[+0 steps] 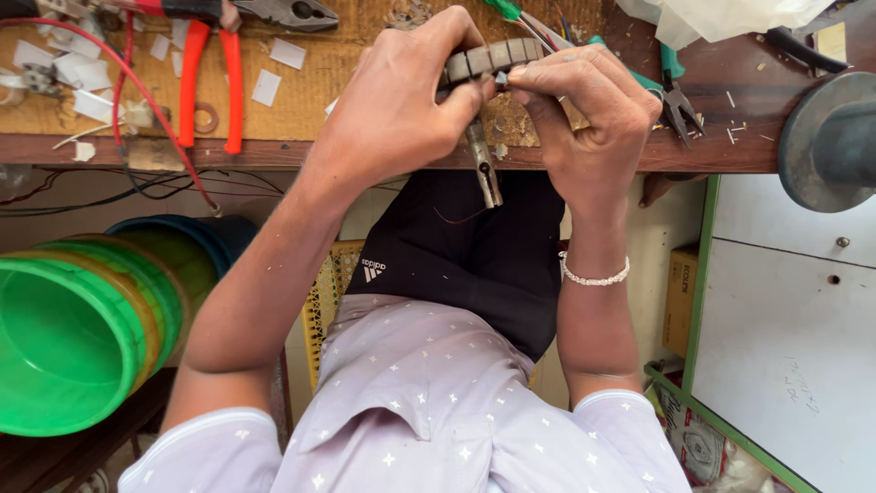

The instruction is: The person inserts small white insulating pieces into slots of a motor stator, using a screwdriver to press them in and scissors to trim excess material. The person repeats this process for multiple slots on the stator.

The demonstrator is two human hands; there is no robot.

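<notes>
Soft, even daylight is filling the scene, casting only faint shadows under the workbench edge (274, 151), while the green buckets (64, 347) are glaring slightly and bending at the frame's left edge, and the centre is staying sharp.

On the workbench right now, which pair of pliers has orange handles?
The pliers at the bench's left end, beside the red wire. The smaller pair at the right, past the right hand, has green handles.
</notes>
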